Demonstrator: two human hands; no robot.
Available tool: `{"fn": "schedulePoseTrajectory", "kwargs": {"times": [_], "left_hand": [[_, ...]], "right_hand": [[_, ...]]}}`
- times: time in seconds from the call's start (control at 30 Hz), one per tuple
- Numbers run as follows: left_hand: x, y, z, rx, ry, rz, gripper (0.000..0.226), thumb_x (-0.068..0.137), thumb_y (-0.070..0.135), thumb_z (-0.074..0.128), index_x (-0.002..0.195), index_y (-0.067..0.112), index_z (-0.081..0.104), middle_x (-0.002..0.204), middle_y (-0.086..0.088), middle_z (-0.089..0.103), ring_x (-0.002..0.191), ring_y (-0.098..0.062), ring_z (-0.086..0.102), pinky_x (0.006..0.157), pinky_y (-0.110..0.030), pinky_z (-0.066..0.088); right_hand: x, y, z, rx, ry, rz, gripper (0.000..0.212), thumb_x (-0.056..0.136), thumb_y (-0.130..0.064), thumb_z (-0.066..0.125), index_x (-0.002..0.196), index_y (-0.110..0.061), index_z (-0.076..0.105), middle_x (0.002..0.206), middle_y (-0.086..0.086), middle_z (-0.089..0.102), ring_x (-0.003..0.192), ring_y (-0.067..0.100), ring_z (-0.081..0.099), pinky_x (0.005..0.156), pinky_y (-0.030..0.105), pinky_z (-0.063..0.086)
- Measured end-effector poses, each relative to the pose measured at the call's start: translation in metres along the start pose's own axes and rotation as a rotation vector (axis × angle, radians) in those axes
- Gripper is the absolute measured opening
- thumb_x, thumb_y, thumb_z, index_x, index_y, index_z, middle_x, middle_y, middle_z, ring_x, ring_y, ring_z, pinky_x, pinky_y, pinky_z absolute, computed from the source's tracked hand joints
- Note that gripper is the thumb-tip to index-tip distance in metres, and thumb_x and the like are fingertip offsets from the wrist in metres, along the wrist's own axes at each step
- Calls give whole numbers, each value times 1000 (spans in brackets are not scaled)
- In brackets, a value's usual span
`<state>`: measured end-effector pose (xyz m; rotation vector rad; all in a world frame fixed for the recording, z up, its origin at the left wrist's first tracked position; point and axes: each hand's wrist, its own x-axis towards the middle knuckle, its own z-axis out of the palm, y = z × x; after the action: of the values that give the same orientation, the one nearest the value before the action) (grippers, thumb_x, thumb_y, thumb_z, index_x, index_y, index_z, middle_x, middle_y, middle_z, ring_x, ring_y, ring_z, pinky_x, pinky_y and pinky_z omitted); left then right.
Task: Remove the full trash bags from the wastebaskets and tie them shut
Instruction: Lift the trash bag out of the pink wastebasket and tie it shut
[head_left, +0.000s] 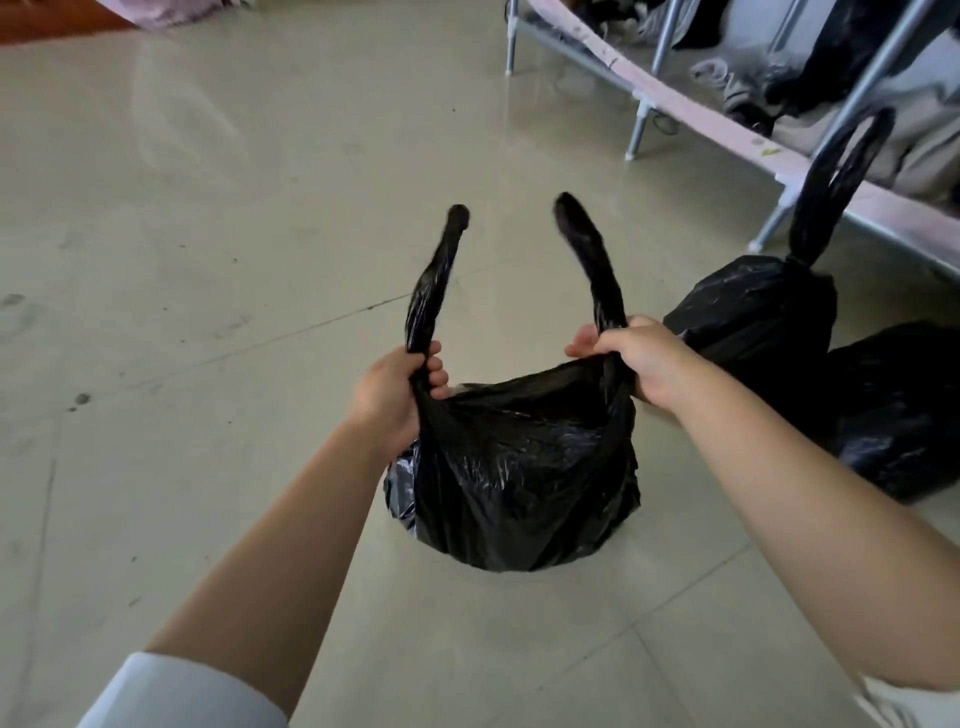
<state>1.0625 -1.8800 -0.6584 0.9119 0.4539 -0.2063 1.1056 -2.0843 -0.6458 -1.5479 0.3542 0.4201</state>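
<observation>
A full black trash bag (519, 478) sits on the tiled floor in the middle of the view, its mouth open between two twisted handle strips that stick upward. My left hand (397, 395) is closed around the left strip (431, 291) near its base. My right hand (636, 358) grips the right strip (592, 260) the same way. The two strips stand apart and are not crossed. No wastebasket is in view.
A knotted black trash bag (758, 306) stands just to the right, with another black bag (904, 415) beside it. A metal-legged rack (641, 124) holding shoes and dark clothes runs along the upper right. Pale floor tiles (234, 208) spread to the left.
</observation>
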Motion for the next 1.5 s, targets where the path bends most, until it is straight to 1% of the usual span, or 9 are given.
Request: {"fn": "schedulePoseTrajectory", "kwargs": {"times": [0.07,0.23,0.33,0.53,0.7,0.9,1.07,1.23,1.5], "left_hand": [[-2,-1,-4,-59,-11,49,33,100,7,21,78,12,45,56,-3,45,48,-13,45,48,-20,42],[-7,-8,0,54,-14,41,32,103,17,21,80,18,43,33,5,39,29,-9,44,43,-17,40],[-5,-15,2,259,45,65,30,103,17,23,79,19,42,30,8,36,25,-6,36,45,-21,27],[1,-19,10,193,202,14,32,101,10,24,73,13,37,47,-1,28,19,-3,27,28,-7,23],[7,-17,7,5,279,-154,38,101,20,25,66,9,36,22,7,25,15,-3,21,27,-9,15],[6,-14,4,-45,205,-145,33,95,7,22,66,7,39,54,-2,28,27,-8,32,30,-11,26],[1,-13,7,-223,132,-55,38,102,13,20,70,8,40,52,-4,39,54,-15,36,54,-22,34],[1,-15,5,-399,113,25,37,103,23,23,73,13,42,33,2,43,39,-14,57,64,-30,45],[1,-13,14,-394,150,70,37,103,15,22,69,13,37,33,5,30,33,-9,32,43,-19,32]], "right_hand": [[3,3,-4,172,44,33,29,98,-13,38,73,-5,50,59,10,68,72,24,60,83,36,50],[11,3,-11,640,96,59,47,96,-42,34,104,-3,59,66,12,75,77,27,70,74,37,54],[6,-4,-5,725,68,23,46,96,-43,34,91,-5,59,51,10,69,51,24,70,59,33,54],[-6,-11,7,433,-31,30,38,92,-26,24,65,-12,47,27,-4,29,21,8,23,36,6,21],[-8,-18,3,289,21,16,25,89,-24,31,67,-17,40,61,-1,37,49,12,35,48,21,26],[-13,-6,5,-301,55,-59,31,80,14,45,59,-8,43,54,5,45,58,19,45,53,19,39],[-9,-7,2,133,-30,-111,33,97,-10,39,67,-10,53,72,4,68,74,17,63,72,25,49],[-9,5,6,595,-62,-114,36,101,-22,28,71,-10,45,30,-2,46,32,12,55,56,29,53],[-8,-10,8,-12,-167,183,37,93,-45,34,77,-13,43,29,-6,27,22,7,19,33,12,23]]}}
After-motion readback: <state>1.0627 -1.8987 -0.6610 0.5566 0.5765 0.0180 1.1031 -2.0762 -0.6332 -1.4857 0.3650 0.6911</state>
